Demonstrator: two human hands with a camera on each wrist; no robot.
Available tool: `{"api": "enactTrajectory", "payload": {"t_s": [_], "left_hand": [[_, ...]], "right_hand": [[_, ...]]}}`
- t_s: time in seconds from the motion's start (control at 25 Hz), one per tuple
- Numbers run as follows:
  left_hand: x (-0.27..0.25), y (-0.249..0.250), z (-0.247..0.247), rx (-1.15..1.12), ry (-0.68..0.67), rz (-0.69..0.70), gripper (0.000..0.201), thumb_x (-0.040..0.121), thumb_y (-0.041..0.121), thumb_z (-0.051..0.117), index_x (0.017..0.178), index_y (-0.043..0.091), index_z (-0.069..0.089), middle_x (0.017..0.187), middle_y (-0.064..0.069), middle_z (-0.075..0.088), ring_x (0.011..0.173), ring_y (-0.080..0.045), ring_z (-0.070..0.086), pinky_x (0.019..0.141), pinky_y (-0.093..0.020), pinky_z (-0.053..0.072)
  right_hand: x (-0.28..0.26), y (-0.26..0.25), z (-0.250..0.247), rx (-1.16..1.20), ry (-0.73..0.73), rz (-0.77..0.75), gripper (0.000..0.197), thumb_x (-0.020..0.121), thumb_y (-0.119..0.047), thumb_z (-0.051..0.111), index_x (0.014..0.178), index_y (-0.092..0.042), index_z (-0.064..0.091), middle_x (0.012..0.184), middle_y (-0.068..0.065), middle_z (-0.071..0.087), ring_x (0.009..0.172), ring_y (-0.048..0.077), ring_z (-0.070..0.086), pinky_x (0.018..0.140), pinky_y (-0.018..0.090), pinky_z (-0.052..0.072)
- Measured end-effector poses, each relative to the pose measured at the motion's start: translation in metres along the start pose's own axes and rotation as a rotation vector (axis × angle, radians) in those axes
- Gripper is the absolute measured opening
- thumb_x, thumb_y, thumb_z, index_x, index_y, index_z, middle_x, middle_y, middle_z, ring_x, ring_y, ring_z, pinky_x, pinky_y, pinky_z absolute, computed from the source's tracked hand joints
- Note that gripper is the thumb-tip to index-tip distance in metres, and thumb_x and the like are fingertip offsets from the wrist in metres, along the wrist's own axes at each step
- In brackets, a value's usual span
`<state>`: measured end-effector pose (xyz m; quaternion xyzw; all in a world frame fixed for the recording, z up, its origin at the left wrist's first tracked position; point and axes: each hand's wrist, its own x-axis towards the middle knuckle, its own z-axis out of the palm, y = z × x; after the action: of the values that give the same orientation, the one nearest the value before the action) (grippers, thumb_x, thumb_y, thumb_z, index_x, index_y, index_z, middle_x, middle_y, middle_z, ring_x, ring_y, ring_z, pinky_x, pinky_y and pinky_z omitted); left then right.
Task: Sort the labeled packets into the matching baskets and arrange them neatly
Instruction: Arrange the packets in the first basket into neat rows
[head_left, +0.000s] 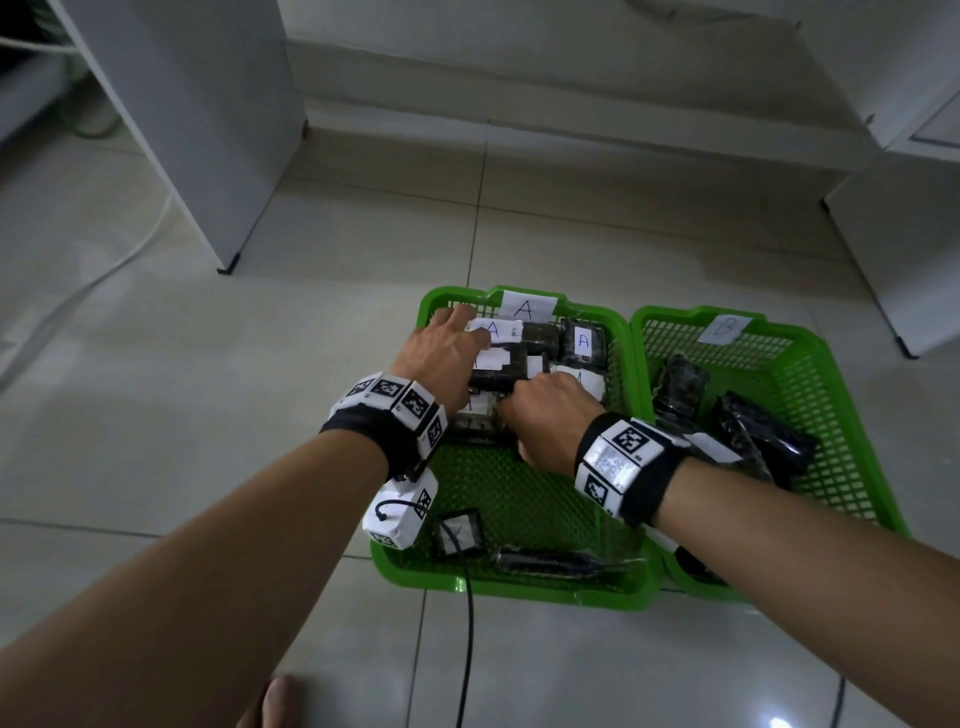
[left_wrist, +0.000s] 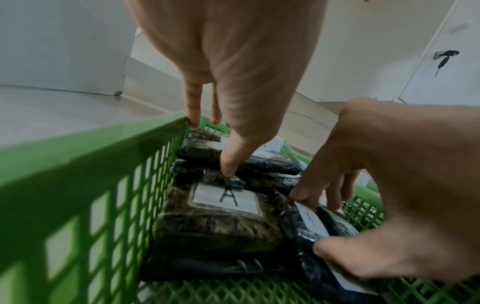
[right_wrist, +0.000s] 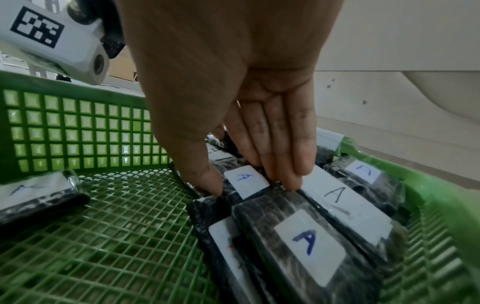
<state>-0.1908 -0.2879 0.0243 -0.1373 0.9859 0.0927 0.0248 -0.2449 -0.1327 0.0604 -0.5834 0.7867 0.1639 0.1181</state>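
Green basket A (head_left: 519, 592) holds several dark packets with white "A" labels, packed at its far end. My left hand (head_left: 462, 332) reaches to the far left corner with straight fingers, and its thumb (left_wrist: 228, 168) presses on the packets there. My right hand (head_left: 540, 400) pinches one small A packet (right_wrist: 241, 179) between thumb and fingertips; the left wrist view shows this packet (left_wrist: 306, 222) held at both ends. A larger A packet (left_wrist: 223, 216) lies beside it. Basket B (head_left: 810, 338) stands to the right with several dark packets (head_left: 753, 431) lying loosely in it.
Two more packets (head_left: 545, 561) lie at the near end of basket A, one seen at the left of the right wrist view (right_wrist: 39, 195). A black cable (head_left: 467, 649) runs over the tiled floor. White cabinet legs (head_left: 228, 260) stand on the left and right.
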Motion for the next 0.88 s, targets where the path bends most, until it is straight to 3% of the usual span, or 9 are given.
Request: {"api": "enactTrajectory", "payload": {"t_s": [0.2, 0.32, 0.4, 0.48, 0.56, 0.64, 0.72, 0.88], "left_hand": [[0.001, 0.0, -0.003, -0.014, -0.03, 0.002, 0.063, 0.075, 0.007, 0.074, 0.133, 0.019, 0.053, 0.14, -0.004, 0.045, 0.125, -0.027, 0.047, 0.104, -0.038, 0.045], [0.0, 0.0, -0.002, -0.009, -0.032, 0.008, 0.069, 0.07, 0.012, 0.077, 0.133, 0.017, 0.05, 0.135, -0.004, 0.046, 0.121, -0.026, 0.047, 0.102, -0.037, 0.045], [-0.003, 0.001, -0.004, -0.051, 0.04, 0.023, 0.059, 0.069, 0.015, 0.076, 0.123, 0.017, 0.053, 0.123, -0.003, 0.051, 0.111, -0.023, 0.051, 0.092, -0.034, 0.049], [-0.007, 0.005, -0.006, -0.147, 0.066, 0.045, 0.027, 0.076, 0.017, 0.067, 0.102, 0.018, 0.058, 0.099, 0.003, 0.06, 0.088, -0.019, 0.06, 0.071, -0.026, 0.05], [-0.009, 0.012, -0.002, -0.215, -0.099, 0.035, 0.006, 0.082, 0.017, 0.061, 0.086, 0.02, 0.064, 0.082, 0.005, 0.066, 0.071, -0.014, 0.066, 0.062, -0.022, 0.054], [-0.011, 0.019, 0.007, -0.259, -0.257, -0.006, 0.01, 0.081, 0.017, 0.064, 0.089, 0.018, 0.071, 0.083, 0.002, 0.07, 0.067, -0.011, 0.067, 0.059, -0.022, 0.058], [-0.011, 0.025, 0.013, -0.259, -0.333, -0.02, 0.016, 0.08, 0.014, 0.065, 0.093, 0.014, 0.073, 0.085, -0.001, 0.072, 0.068, -0.011, 0.068, 0.058, -0.025, 0.061], [-0.011, 0.033, 0.012, -0.178, -0.368, 0.026, 0.022, 0.079, 0.016, 0.063, 0.098, 0.011, 0.072, 0.091, -0.006, 0.072, 0.084, -0.021, 0.07, 0.072, -0.033, 0.062]], "right_hand": [[-0.004, 0.003, 0.001, -0.015, 0.041, 0.018, 0.004, 0.087, -0.01, 0.066, 0.084, -0.012, 0.064, 0.084, 0.007, 0.067, 0.083, 0.028, 0.067, 0.075, 0.035, 0.048], [-0.004, 0.012, 0.004, 0.004, 0.073, 0.069, 0.018, 0.085, -0.025, 0.075, 0.082, -0.013, 0.061, 0.082, 0.004, 0.063, 0.08, 0.025, 0.065, 0.071, 0.033, 0.047], [-0.004, 0.021, 0.005, 0.096, 0.067, 0.16, 0.027, 0.079, -0.033, 0.082, 0.079, -0.014, 0.063, 0.074, -0.001, 0.06, 0.068, 0.016, 0.06, 0.064, 0.028, 0.047], [-0.005, 0.037, 0.003, 0.237, 0.068, 0.279, 0.024, 0.074, -0.027, 0.085, 0.073, -0.014, 0.065, 0.07, -0.004, 0.061, 0.063, 0.011, 0.06, 0.058, 0.024, 0.05], [-0.008, 0.055, -0.001, 0.341, 0.083, 0.372, 0.013, 0.072, -0.014, 0.083, 0.075, -0.015, 0.072, 0.078, -0.004, 0.068, 0.074, 0.013, 0.066, 0.065, 0.025, 0.056], [-0.013, 0.067, -0.003, 0.384, 0.087, 0.417, 0.012, 0.072, -0.007, 0.081, 0.078, -0.016, 0.075, 0.085, -0.003, 0.07, 0.081, 0.015, 0.067, 0.069, 0.024, 0.054], [-0.017, 0.07, -0.001, 0.414, 0.07, 0.429, 0.012, 0.074, -0.007, 0.082, 0.08, -0.015, 0.076, 0.085, -0.004, 0.07, 0.081, 0.014, 0.066, 0.069, 0.024, 0.053], [-0.026, 0.066, 0.01, 0.376, 0.051, 0.396, 0.009, 0.075, -0.012, 0.081, 0.076, -0.015, 0.072, 0.077, -0.001, 0.067, 0.076, 0.018, 0.067, 0.068, 0.031, 0.058]]}}
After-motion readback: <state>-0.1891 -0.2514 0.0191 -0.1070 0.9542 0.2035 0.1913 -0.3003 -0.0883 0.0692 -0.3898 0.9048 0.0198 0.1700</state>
